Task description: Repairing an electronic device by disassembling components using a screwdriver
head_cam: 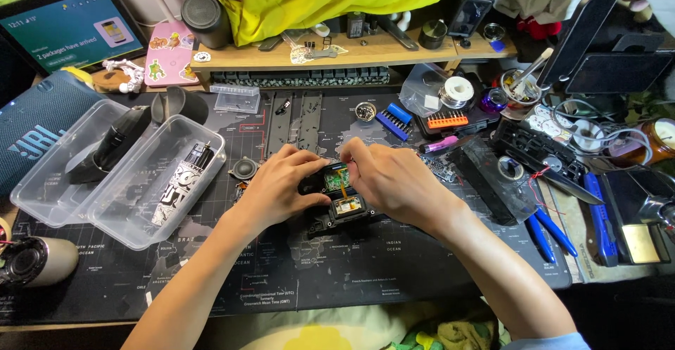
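Observation:
A small opened black electronic device [343,206] lies on the dark world-map desk mat [281,272]. A green circuit board and an orange ribbon cable show inside it. My left hand [280,187] grips its left side, thumb under the casing. From the right, my right hand [388,178] closes over the upper part of the device, fingertips pinched at the green board.
Two clear plastic tubs [151,181] with black parts sit at left, beside a blue speaker [35,132]. A screwdriver bit set [448,119], pliers with blue handles [552,230], tape and cables crowd the right. A wooden shelf [337,54] and a tablet [67,23] stand behind.

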